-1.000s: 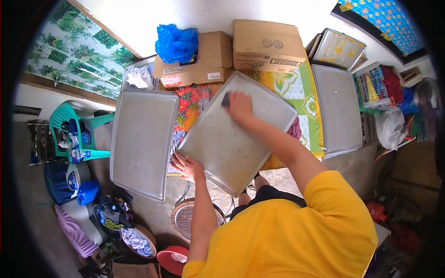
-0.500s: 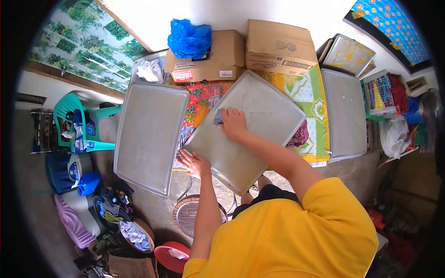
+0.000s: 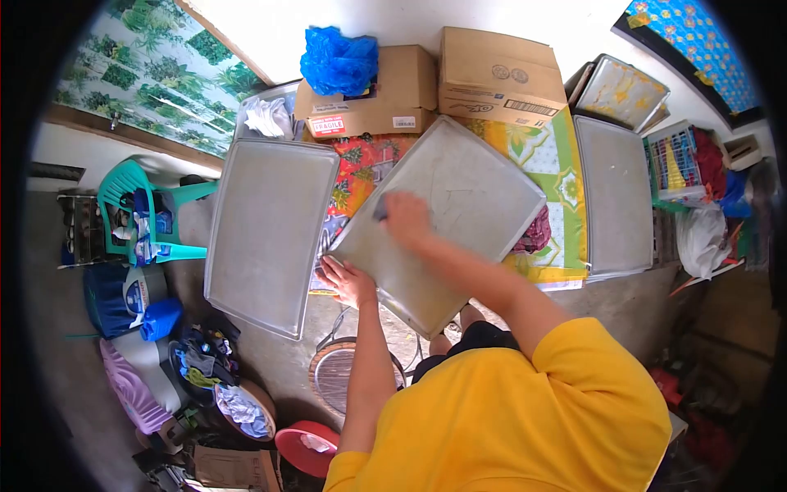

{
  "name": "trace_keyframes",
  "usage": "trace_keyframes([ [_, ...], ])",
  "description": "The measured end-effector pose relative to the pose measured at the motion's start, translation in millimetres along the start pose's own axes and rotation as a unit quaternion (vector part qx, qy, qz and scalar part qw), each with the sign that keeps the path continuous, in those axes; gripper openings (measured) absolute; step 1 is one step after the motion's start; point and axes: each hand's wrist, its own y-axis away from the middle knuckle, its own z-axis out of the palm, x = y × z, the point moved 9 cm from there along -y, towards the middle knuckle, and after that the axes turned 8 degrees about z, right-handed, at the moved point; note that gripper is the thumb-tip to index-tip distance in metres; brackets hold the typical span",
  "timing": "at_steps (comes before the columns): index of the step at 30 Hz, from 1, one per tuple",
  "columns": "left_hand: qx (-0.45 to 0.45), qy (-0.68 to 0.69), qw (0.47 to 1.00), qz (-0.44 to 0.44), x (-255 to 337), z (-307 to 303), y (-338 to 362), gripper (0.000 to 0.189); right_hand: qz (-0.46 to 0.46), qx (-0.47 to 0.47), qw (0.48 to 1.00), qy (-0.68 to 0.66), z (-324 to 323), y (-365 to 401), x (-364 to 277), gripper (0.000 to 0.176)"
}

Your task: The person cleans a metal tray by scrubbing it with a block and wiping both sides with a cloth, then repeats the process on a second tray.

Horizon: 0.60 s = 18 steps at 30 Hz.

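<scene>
A flat grey metal tray (image 3: 484, 197) lies turned cornerwise in front of me, raised rim all round, with faint dark scratches on its surface. My left hand (image 3: 351, 283) grips the rim near its left corner, fingers spread along the edge. On the upper left part of the tray, my right hand (image 3: 407, 220) presses a small grey-blue pad (image 3: 380, 208) against the metal; the hand is blurred, and it mostly covers the pad. A similar tray (image 3: 270, 238) lies to the left, and another tray (image 3: 615, 197) to the right.
Two cardboard boxes (image 3: 500, 78) stand at the back, a blue plastic bag (image 3: 338, 61) on the left one. Patterned cloth (image 3: 566, 180) covers the table. A round stool (image 3: 348, 377) is below, with a green chair (image 3: 123, 189), clothes (image 3: 201, 357) and a red basin (image 3: 299, 451) leftward.
My right hand has slid slightly left with the pad across the tray. The left hand keeps its place on the rim. The whole view has shifted a little.
</scene>
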Motion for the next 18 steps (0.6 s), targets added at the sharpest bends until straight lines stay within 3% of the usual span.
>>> trace_keyframes([
  [1,0.003,-0.003,1.0,0.001,-0.2,1.3,-0.6,0.056,0.041,-0.022,0.999,0.005,-0.7,-16.2,22.4,0.055],
  [3,0.01,0.001,1.0,0.006,-0.4,-1.3,-1.4,0.057,0.157,0.062,0.984,0.062,-42.3,-57.7,90.7,0.054],
  [5,0.021,0.005,1.0,0.011,0.3,-2.1,0.1,0.057,0.209,0.154,0.964,0.059,-62.9,-73.3,139.9,0.052],
  [7,-0.002,0.009,1.0,-0.004,1.2,-4.8,0.7,0.057,0.188,0.081,0.977,0.061,-47.3,-61.7,105.4,0.05],
  [10,0.001,0.024,1.0,-0.002,2.9,-5.9,0.9,0.056,0.019,-0.057,0.998,0.024,13.9,15.4,-5.0,0.049],
  [12,0.009,0.018,1.0,0.0,1.8,-2.5,0.3,0.056,-0.127,0.018,0.992,-0.011,8.7,65.8,-43.5,0.052],
  [15,0.017,0.014,1.0,0.01,0.0,-2.5,-0.1,0.056,0.038,-0.021,0.998,-0.036,-5.5,22.6,36.1,0.053],
  [18,0.029,0.013,0.999,0.015,1.1,-1.7,-1.0,0.056,0.212,0.071,0.97,0.098,-56.3,-47.0,145.0,0.063],
])
